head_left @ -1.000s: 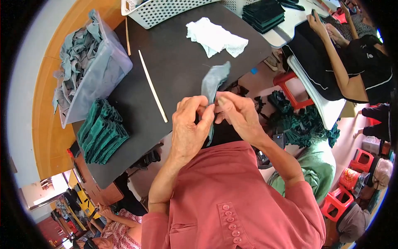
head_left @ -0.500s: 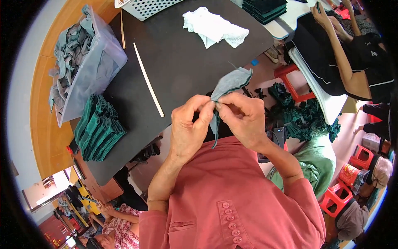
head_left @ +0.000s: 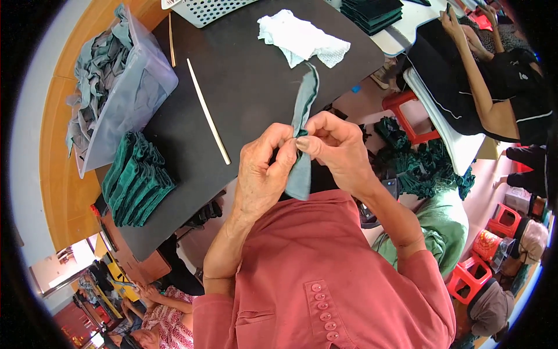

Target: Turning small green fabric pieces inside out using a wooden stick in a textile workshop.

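Observation:
Between my two hands, above the near edge of the dark table, is a narrow strip of fabric [head_left: 300,177], pale grey-green outside with a dark green edge. My left hand [head_left: 263,168] pinches it at the middle between thumb and fingertips. From the other side my right hand [head_left: 340,152] grips the same spot, its thumb pressed close to the left fingertips. One end of the strip stands up past the fingers; the other hangs down toward my lap. Exactly how the cloth is folded under the fingertips is hidden.
On the dark table [head_left: 232,75] lie a pale stick [head_left: 208,111], a crumpled white cloth [head_left: 302,39] and a stack of green velvet pieces [head_left: 136,183]. A clear bin [head_left: 142,87] of grey scraps stands left, a white basket [head_left: 212,13] far. Co-workers sit at right and lower left.
The fabric has turned in my fingers: its upper end, which leaned right as a wide flap, now stands narrow and more upright. More of its lower end shows. Both hands have shifted slightly.

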The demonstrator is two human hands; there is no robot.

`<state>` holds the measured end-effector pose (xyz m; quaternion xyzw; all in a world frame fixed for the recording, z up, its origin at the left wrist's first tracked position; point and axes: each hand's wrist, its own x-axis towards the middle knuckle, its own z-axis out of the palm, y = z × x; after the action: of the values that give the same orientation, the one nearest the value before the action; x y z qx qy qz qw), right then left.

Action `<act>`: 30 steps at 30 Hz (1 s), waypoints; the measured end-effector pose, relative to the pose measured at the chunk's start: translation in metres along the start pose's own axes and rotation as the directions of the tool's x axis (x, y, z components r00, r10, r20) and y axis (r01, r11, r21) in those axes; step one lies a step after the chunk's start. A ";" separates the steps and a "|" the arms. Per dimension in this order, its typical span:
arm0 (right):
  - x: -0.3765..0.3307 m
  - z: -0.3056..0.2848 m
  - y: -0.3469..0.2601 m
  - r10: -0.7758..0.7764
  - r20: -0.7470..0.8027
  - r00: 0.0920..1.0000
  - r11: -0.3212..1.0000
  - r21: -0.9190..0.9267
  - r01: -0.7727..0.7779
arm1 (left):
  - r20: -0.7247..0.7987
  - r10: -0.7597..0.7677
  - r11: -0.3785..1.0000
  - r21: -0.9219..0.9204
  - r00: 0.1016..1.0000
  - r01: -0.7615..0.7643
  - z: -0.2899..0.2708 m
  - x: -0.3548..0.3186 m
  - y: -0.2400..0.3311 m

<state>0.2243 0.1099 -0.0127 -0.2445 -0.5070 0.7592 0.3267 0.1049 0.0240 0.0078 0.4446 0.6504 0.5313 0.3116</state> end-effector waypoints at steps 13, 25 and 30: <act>0.013 -0.004 0.010 -0.207 -0.026 0.978 0.886 -0.429 0.176 | -0.007 0.468 0.766 0.502 0.884 -0.401 0.019 -0.004 -0.010; -0.001 -0.005 -0.002 0.099 0.074 0.992 0.956 0.271 -0.115 | 0.202 -0.261 0.934 -0.194 0.944 0.300 0.004 -0.030 0.009; 0.002 -0.012 0.010 -0.085 0.116 0.990 0.970 -0.218 0.109 | 0.195 0.105 0.980 0.144 0.975 -0.134 0.020 -0.032 0.005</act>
<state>0.2290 0.1158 -0.0264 -0.2140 -0.6171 0.6923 0.3067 0.1372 0.0032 0.0057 0.5538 0.6300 0.4526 0.3025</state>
